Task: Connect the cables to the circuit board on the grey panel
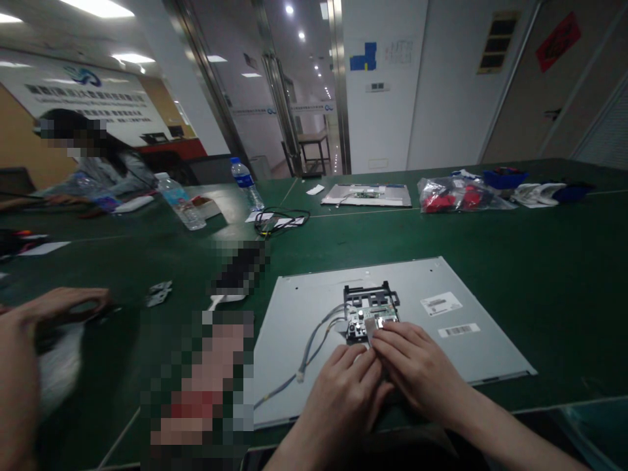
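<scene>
A large grey display panel (pixel 324 307) lies back side up on the green table in front of me. On it sits a small green circuit board (pixel 360 315) with a black plastic frame (pixel 370 296) behind it. My left hand (pixel 350 386) is at the board's near edge, fingers bent together. My right hand (pixel 417 353) reaches over the board's right side, its fingertips pressed close to the left ones. A flat grey strip (pixel 371 329) shows at the fingertips; what the fingers pinch is mostly hidden. Grey-blue cables (pixel 310 347) run from the board across the panel's left side.
Another person's hand (pixel 63 304) is at the left with crumpled clear plastic. A second panel (pixel 363 195) lies farther back, with a bag of red items (pixel 454 196) beside it. Bottles (pixel 180 201) and a coiled black cable (pixel 282 221) are at back left.
</scene>
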### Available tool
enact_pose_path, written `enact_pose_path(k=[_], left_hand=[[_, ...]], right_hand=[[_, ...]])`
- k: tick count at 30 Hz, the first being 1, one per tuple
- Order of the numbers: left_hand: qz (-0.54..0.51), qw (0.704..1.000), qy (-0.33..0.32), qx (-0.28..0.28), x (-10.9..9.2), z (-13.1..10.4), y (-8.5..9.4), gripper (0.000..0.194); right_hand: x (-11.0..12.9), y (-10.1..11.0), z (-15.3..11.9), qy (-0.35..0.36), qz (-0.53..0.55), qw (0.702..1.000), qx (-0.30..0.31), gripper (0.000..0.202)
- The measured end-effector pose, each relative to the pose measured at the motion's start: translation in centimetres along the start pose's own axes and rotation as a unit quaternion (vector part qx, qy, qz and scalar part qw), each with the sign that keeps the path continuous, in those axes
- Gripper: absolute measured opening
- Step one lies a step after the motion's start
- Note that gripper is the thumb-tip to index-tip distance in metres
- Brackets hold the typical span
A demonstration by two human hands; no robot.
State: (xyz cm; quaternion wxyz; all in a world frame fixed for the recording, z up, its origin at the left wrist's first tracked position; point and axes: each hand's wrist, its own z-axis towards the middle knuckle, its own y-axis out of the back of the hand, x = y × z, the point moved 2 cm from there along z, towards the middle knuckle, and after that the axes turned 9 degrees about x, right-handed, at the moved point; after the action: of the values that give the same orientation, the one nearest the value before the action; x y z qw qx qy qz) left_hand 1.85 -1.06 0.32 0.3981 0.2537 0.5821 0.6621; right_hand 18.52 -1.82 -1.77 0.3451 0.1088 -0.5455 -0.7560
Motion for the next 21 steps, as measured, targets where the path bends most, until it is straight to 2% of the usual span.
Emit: enact_pose_path(k=[12, 21], left_hand=[[0.004, 1.000, -0.015, 0.001, 0.30, 0.10, -0.78, 0.011], [0.005, 1.000, -0.027, -0.009, 0.22, 0.00, -0.76, 0.011]], right_hand=[[-0.08, -0.34, 0.17, -0.001, -0.008, 0.997, 0.078, 0.051], [-0.08, -0.44, 0.11, 0.002, -0.013, 0.997, 0.073, 0.053]])
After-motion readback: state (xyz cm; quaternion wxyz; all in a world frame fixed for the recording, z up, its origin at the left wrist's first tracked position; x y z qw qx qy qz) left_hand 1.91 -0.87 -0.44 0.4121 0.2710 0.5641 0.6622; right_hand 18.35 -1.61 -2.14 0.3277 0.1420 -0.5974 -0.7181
